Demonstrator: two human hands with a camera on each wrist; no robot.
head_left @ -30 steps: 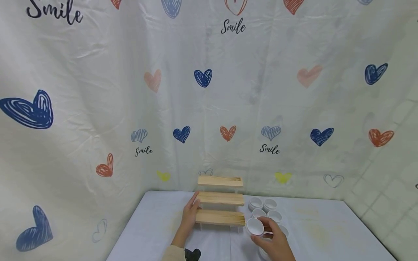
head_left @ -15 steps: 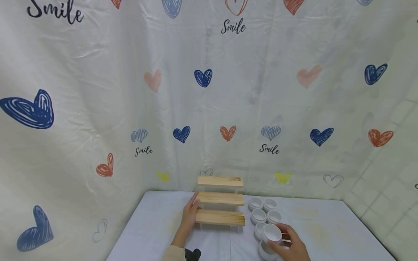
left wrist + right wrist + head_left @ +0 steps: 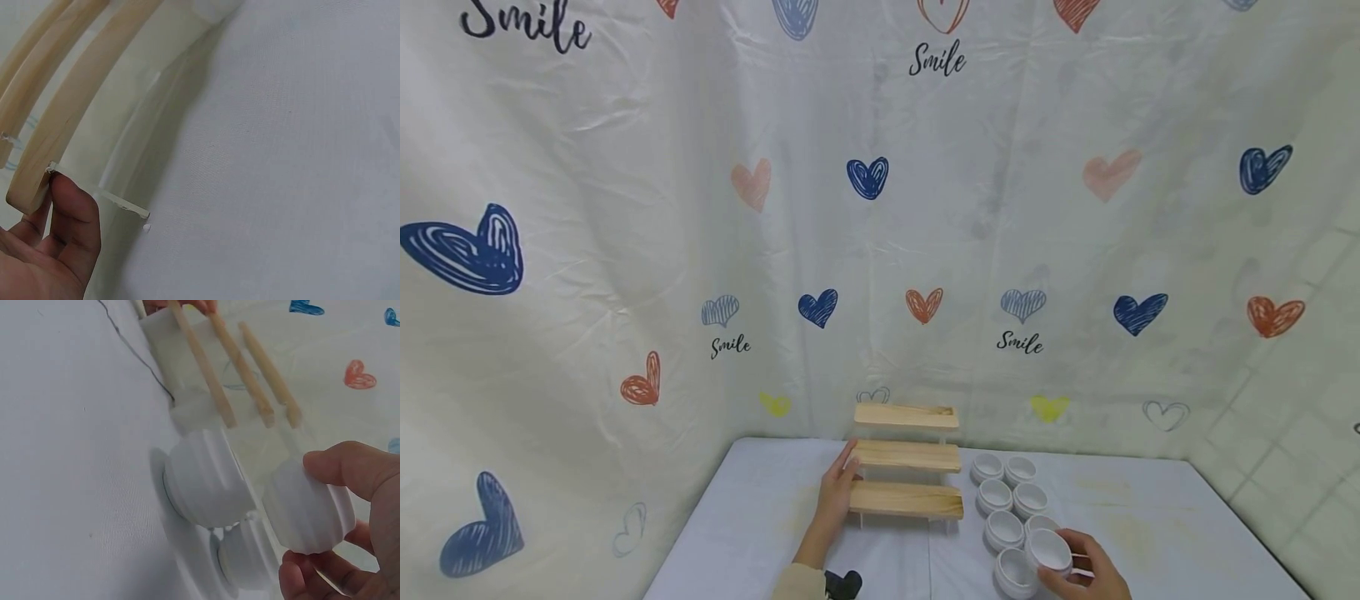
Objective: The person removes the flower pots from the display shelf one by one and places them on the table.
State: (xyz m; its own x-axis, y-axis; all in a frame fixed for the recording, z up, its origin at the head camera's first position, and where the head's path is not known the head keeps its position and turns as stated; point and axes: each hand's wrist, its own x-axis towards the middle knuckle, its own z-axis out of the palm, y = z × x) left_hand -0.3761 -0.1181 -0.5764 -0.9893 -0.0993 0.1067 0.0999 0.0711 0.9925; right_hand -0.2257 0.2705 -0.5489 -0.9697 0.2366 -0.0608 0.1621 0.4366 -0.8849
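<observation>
A three-tier shelf stand [image 3: 906,500] with light wooden planks and thin pale legs stands at the back middle of the table. My left hand [image 3: 833,504] is at its left side; in the left wrist view the fingers [image 3: 76,209] grip the end of the wooden plank [image 3: 69,119] beside a leg. My right hand [image 3: 1088,568] holds a small white pot [image 3: 1049,548] by its sides, thumb against fingers. Ribbed walls show on this held pot [image 3: 306,506] in the right wrist view, raised and tilted beside another white pot [image 3: 209,478].
Several more white pots [image 3: 994,495] stand in two columns right of the shelf stand. One pot [image 3: 1041,523] is partly hidden behind the held one. A white cloth [image 3: 880,567] covers the table, and a heart-printed curtain [image 3: 925,233] hangs close behind.
My right hand has carried the white pot rightward and toward me, from beside the shelf stand to the near end of the right column of pots. My left hand has stayed put.
</observation>
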